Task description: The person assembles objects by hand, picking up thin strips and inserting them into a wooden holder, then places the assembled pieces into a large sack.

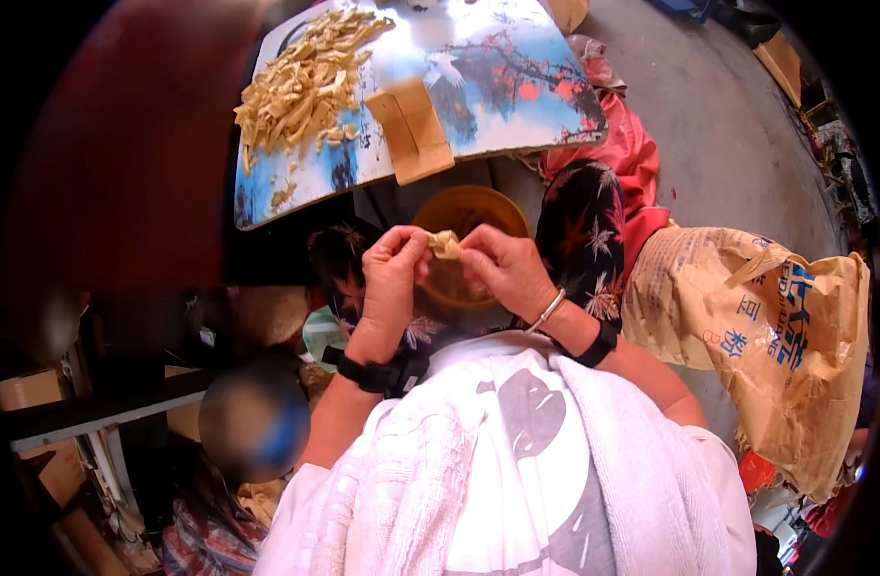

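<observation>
A small pale-yellow knotted strip (446, 246), like tofu skin, is stretched between my two hands in front of my lap. Its left end is pinched by the thumb and fingertips of my left hand (392, 274). On its other side, my right hand (509, 273) grips it between thumb and forefinger. Below both hands, between my knees, stands a yellow-brown basin (505, 204); its contents are partly hidden by my hands. A heap of similar yellow strips (310, 91) covers the left side of the picture-printed table (502, 96) ahead of me.
A folded brown cardboard piece (411, 132) lies at the table's near edge. To my right slumps a large brown paper sack (747, 336), with red cloth (634, 158) beside my knee. At left are a metal-edged rack (113, 422) and a pale green container (322, 336).
</observation>
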`<move>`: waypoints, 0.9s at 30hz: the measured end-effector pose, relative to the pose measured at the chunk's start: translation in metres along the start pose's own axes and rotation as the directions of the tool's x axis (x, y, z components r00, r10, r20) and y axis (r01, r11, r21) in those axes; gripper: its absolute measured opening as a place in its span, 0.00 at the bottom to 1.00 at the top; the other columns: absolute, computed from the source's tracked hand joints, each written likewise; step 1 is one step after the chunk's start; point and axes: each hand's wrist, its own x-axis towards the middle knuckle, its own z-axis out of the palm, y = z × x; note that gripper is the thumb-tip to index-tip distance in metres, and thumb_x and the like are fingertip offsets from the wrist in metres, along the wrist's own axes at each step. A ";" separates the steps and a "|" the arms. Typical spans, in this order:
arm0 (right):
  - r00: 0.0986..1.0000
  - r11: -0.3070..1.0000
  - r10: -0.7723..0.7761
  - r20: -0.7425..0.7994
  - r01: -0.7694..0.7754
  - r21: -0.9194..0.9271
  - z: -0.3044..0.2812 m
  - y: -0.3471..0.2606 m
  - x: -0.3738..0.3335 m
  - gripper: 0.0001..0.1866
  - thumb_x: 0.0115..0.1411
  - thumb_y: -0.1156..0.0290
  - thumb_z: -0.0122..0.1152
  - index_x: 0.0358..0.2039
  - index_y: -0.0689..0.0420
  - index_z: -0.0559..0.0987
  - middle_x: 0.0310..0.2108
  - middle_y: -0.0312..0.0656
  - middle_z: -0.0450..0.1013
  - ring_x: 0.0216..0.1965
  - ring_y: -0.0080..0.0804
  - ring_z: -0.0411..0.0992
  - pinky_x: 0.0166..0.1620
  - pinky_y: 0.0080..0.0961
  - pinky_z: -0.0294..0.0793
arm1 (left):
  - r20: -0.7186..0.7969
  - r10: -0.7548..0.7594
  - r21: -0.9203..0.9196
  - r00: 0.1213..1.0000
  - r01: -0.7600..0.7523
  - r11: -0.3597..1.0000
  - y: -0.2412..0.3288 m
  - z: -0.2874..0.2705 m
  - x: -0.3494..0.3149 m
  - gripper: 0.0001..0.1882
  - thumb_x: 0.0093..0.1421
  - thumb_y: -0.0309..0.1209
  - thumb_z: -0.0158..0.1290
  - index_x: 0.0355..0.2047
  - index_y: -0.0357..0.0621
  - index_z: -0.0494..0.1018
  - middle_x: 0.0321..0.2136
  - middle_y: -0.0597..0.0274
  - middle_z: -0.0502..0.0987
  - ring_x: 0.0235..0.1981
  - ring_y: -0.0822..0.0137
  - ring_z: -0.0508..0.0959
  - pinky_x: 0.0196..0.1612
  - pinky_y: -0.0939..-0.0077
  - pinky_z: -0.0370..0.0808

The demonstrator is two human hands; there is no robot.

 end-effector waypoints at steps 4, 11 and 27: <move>0.999 0.999 -0.019 -0.047 0.016 -0.050 0.000 0.008 -0.004 0.06 0.63 0.71 0.59 0.35 0.61 0.75 0.20 0.32 0.73 0.22 0.13 0.71 0.26 0.14 0.69 | 0.078 -0.046 -0.152 0.996 0.057 0.987 -0.006 -0.003 0.004 0.04 0.63 0.28 0.55 0.36 0.41 0.76 0.23 0.67 0.75 0.17 0.80 0.70 0.19 0.88 0.63; 0.949 0.974 -0.217 -0.228 0.194 -0.120 0.007 0.016 0.005 0.06 0.60 0.70 0.58 0.32 0.59 0.74 0.26 0.50 0.75 0.29 0.49 0.76 0.29 0.33 0.73 | 0.392 -0.185 -0.459 0.901 0.366 0.810 -0.017 0.007 -0.008 0.14 0.66 0.31 0.51 0.51 0.44 0.69 0.44 0.64 0.76 0.44 0.72 0.75 0.47 0.75 0.72; 0.974 0.967 -0.176 -0.141 0.144 -0.211 0.006 0.021 0.027 0.13 0.63 0.61 0.56 0.34 0.59 0.79 0.22 0.47 0.75 0.25 0.41 0.76 0.33 0.29 0.75 | 0.239 -0.100 0.013 0.966 0.100 0.995 -0.011 0.019 -0.022 0.09 0.65 0.32 0.52 0.39 0.37 0.75 0.28 0.74 0.75 0.29 0.82 0.71 0.33 0.87 0.70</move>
